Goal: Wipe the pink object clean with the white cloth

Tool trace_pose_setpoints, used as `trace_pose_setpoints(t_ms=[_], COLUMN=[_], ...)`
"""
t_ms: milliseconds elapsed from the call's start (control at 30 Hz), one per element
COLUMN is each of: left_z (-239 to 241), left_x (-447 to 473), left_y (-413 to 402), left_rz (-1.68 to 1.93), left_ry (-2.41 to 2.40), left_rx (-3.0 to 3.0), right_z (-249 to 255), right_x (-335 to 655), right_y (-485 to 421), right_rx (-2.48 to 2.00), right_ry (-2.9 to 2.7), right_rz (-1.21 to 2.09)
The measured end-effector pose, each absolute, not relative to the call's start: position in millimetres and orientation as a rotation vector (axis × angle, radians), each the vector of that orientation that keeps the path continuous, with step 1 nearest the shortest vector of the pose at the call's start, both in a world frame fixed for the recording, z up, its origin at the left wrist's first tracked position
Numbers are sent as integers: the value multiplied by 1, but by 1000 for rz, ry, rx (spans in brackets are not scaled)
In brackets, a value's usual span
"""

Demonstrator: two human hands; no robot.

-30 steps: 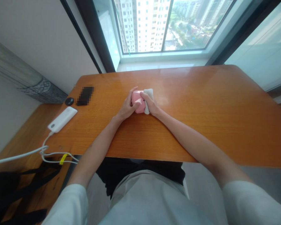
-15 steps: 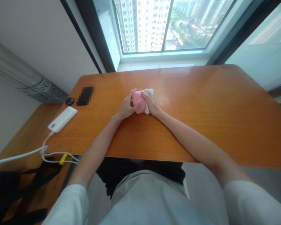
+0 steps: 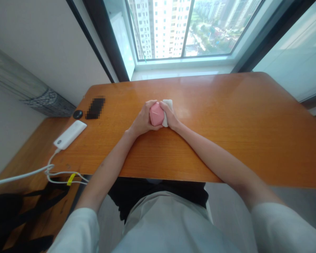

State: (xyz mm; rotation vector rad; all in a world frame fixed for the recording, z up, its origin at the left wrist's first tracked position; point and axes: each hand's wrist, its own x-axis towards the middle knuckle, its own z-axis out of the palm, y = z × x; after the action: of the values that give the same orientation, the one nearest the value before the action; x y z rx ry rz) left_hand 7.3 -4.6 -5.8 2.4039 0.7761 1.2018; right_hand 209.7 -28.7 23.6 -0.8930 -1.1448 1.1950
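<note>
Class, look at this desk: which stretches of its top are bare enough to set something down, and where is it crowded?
The desk is bare from the right hand to its right edge, and along the near edge. The left end is crowded: power bank, black round thing, dark blurred thing. Mid-desk, both hands, with the left hand, hold a pink thing and white cloth.

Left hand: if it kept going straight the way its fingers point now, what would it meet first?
The left hand points forward and right, its grip already closed on the small rounded pink object. Past that, the first thing is probably the white cloth and the right hand pressed against the object's other side.
</note>
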Motion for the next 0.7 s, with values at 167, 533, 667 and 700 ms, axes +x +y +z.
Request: trace_pose_setpoints(t_ms=[167,533,667,700], left_z=[-5,-6,1,2], left_x=[10,8,10,10], left_y=[-11,-4,-9,-11], left_rz=[1116,1212,1235,1223], left_ry=[880,713,792,834], left_rx=[2107,2430,2413,2373], right_z=[33,26,24,24], right_x=[210,209,209,209], right_y=[-44,-31,-32,-34], right_rx=[-918,-909,-909,-906], right_ry=[-1340,-1158,-1176,-1195], right_rz=[1052,1147,1125,1114])
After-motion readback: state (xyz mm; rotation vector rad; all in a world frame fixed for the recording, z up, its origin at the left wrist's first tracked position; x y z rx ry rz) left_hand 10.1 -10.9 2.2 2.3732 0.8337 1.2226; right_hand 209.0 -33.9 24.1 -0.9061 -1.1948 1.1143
